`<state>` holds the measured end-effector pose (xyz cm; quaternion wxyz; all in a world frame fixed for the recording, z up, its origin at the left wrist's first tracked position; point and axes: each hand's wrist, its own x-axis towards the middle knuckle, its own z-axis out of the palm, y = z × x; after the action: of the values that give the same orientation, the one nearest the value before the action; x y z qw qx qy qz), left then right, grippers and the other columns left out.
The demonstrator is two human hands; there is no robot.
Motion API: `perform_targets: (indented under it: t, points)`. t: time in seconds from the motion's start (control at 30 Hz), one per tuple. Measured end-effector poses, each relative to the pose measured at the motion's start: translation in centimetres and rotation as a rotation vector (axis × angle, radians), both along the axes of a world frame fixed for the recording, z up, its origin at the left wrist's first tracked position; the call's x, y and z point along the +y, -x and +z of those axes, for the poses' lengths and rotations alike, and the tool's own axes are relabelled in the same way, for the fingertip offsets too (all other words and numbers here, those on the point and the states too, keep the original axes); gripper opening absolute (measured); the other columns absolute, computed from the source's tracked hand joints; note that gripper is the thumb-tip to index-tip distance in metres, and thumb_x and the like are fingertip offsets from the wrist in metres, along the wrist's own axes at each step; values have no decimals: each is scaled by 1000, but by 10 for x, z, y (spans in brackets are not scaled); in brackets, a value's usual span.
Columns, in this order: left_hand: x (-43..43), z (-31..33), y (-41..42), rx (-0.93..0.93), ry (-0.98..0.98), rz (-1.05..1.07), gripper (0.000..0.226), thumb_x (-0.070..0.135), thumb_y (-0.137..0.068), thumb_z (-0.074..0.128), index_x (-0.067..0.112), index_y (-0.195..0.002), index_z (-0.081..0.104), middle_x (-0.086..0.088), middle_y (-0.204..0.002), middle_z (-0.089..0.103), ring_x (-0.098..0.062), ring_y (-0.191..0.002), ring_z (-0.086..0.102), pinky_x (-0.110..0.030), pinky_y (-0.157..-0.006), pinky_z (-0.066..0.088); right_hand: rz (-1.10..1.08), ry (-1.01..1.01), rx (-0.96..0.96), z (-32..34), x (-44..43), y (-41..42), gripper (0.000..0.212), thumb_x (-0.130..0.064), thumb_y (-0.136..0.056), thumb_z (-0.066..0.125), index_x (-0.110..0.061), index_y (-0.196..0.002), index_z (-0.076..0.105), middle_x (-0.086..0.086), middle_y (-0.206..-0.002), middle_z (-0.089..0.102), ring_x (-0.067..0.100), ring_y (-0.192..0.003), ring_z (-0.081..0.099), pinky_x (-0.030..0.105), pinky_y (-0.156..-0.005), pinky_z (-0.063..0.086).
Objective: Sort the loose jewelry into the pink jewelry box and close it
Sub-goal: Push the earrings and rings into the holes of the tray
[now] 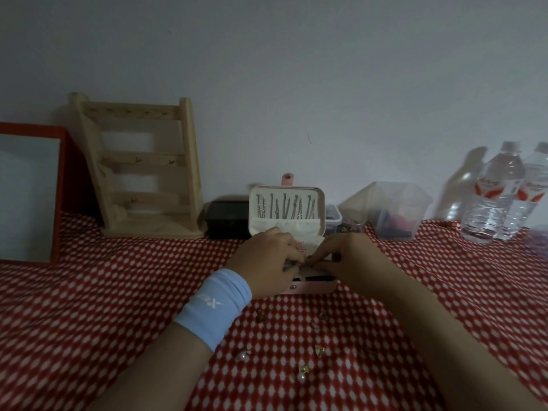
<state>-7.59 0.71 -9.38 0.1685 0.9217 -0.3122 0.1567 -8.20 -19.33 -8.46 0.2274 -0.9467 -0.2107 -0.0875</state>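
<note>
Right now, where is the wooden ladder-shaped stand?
In the head view, the wooden stand is at the back left of the table, against the wall, between the red-framed panel and the black box.

Left hand [268, 259] and right hand [350, 256] are covering the pink jewelry box [314, 287] tray, hiding whatever they are holding. Left edge is cutting the red frame [71, 179], right edge the rightmost bottle [533, 197]. Near loose jewelry [318, 350] is showing too small and dim to identify.
</note>
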Motion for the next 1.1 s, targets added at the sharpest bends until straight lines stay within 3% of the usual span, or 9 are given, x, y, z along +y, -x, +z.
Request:
perform_targets:
  t: [0.13,0.33,0.47,0.6,0.77,0.87,0.97,1.1]
  points:
    - [-2,0,1,3,46,3,23,28,-91,61,29,-111,71,10,-108,62,-6,-103,46,-23,-88,40,-71,-33,23,0,-2,-1,26,-23,-90,74,-30,-114,73,-14,-103,71,-8,-78,59,11,-75,51]
    - [-5,0,4,23,22,-14,23,27,-91,61,30,-112,72,10,-110,62,-6,-104,46,-24,-88,40,-72,-75,54,3,-3,4,51,-21,-91,72,-32,-138,56,-17,-99,71,-2,-84,65,24,-84,58]
    - [-3,2,7,32,49,-3,23,26,-90,61,29,-110,72,12,-109,62,-4,-103,45,-27,-91,44,-24,-71,0,13,-6,11,25,-23,-90,74,-32,-113,71,-22,-91,66,-7,-76,61,15,-72,55]
    - [-2,9,18,5,62,6,18,26,-88,61,31,-103,70,16,-102,64,-3,-100,50,-28,-89,47,142,49,174,20,-6,17,12,-23,-87,76,-27,-98,79,-20,-87,71,-10,-78,62,8,-65,48]
    - [-2,13,40,47,31,27,13,30,-91,60,33,-102,65,20,-89,58,2,-80,53,-23,-76,51,210,243,341,16,0,24,22,-25,-85,77,-29,-106,77,-16,-109,72,-3,-90,61,11,-84,41]
    - [-3,9,53,83,27,30,10,33,-91,59,36,-99,63,19,-90,62,3,-79,57,-21,-72,51,202,302,342,13,1,26,21,-27,-84,78,-31,-105,78,-16,-109,72,1,-95,63,19,-96,46]
    - [-3,3,63,84,52,48,8,33,-90,61,36,-97,64,22,-86,61,8,-75,55,-9,-65,43,205,236,330,12,-1,27,17,-23,-86,77,-29,-101,80,-16,-102,75,-2,-91,66,18,-95,49]
    - [-5,0,65,112,256,60,12,22,-89,66,30,-98,67,38,-74,56,22,-79,51,1,-67,38,250,-58,263,15,-5,25,12,-23,-88,76,-28,-98,80,-16,-92,76,-1,-82,69,14,-80,54]
